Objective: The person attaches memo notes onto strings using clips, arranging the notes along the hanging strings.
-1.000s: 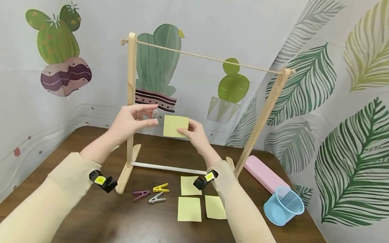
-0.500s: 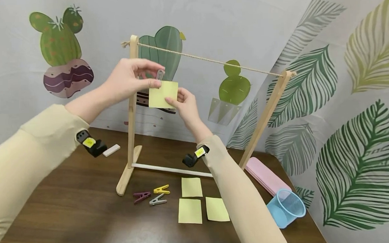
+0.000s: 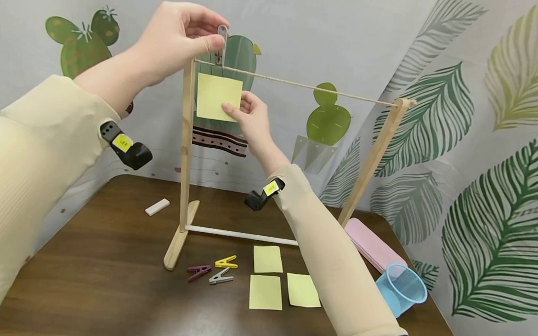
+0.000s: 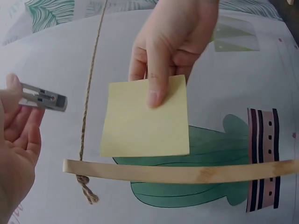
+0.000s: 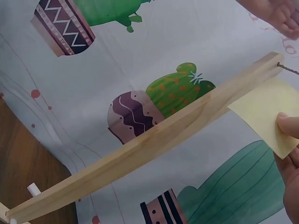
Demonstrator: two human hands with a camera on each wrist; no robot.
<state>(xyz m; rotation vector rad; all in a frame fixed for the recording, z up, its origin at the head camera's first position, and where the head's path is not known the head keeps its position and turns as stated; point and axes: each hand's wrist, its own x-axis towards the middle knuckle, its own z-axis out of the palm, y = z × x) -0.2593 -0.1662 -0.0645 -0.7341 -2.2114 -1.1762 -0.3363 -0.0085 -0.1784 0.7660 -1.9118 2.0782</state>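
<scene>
paper note and clear peg, one in each hand by the string

the right hand (image 3: 254,119) pinches a yellow note (image 3: 217,95) near its lower corner, thumb on the front, and holds it just below the string (image 3: 292,82), near the left post (image 3: 185,141). the left hand (image 3: 171,40) grips a clear peg (image 3: 221,43) above the string, between thumb and fingers. the left wrist view shows peg, string and note apart.

the note looks very light and thin, likely to bend or crease if squeezed; the edge or a lower corner is the sensible hold, leaving the top edge bare. the peg looks light but stiff, probably smooth enough to slip and springy when pressed, so it is best held by the handle ends.

the right hand's fingers are partly hidden behind the note. in the right wrist view the picture's edge cuts off that hand and the note, and the peg is not visible. i cannot tell whether the peg's jaws are spread, or whether the note has a sticky strip. the right sleeve (image 3: 325,245) partly covers the blue cup (image 3: 406,287).
</scene>
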